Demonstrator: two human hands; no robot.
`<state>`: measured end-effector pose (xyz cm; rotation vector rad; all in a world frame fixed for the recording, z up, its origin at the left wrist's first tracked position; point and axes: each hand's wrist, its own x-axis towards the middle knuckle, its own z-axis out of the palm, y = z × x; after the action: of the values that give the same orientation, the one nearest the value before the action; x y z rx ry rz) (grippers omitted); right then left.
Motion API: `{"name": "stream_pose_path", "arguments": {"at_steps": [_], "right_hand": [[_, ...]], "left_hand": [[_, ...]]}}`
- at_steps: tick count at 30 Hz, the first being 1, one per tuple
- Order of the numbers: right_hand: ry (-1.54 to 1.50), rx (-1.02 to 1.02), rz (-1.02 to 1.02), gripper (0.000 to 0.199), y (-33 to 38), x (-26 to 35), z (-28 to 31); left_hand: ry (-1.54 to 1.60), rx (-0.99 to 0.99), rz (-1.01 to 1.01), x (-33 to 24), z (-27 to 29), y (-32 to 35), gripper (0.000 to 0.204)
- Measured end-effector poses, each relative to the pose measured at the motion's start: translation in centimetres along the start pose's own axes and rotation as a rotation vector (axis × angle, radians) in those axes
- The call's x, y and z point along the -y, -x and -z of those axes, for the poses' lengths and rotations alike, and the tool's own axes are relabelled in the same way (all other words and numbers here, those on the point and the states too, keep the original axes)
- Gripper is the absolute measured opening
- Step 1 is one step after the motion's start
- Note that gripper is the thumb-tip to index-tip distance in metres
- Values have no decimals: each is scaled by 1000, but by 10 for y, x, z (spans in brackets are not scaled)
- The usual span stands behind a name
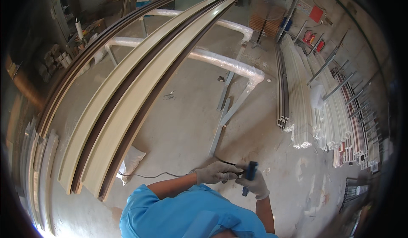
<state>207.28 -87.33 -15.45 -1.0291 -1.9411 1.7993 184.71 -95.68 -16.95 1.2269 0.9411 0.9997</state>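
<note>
My right hand (257, 186), in a pale grey work glove, is wrapped round a blue hand-held tool (251, 170) with dark parts. The tool stands roughly upright in front of my blue shirt; its exact kind does not show. My left hand (214, 173), gloved alike, is closed on a black power cord (229, 162) close beside the tool. More of the cord trails over the floor to the left of my left hand. Ahead and to the left, two long cream profiles with dark brown sides (140, 78) lie side by side, apart from both hands.
Metal stands with plastic-wrapped arms (231, 64) carry the profiles. Dark brown profiles (91, 46) lie farther left. A white bag (132, 161) rests on the floor under the near ends. Bundled white profiles (299, 110) fill a wall rack at right, near red fire extinguishers (320, 46).
</note>
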Motion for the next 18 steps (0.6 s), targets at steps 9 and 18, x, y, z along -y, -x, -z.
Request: {"name": "stream_pose_path", "arguments": {"at_steps": [9, 18], "right_hand": [[68, -131, -266, 11, -85, -61, 159], [-168, -346, 140, 33, -223, -47, 370]], "left_hand": [[290, -633, -114, -27, 108, -90, 31], [367, -765, -221, -12, 83, -274, 32]]}}
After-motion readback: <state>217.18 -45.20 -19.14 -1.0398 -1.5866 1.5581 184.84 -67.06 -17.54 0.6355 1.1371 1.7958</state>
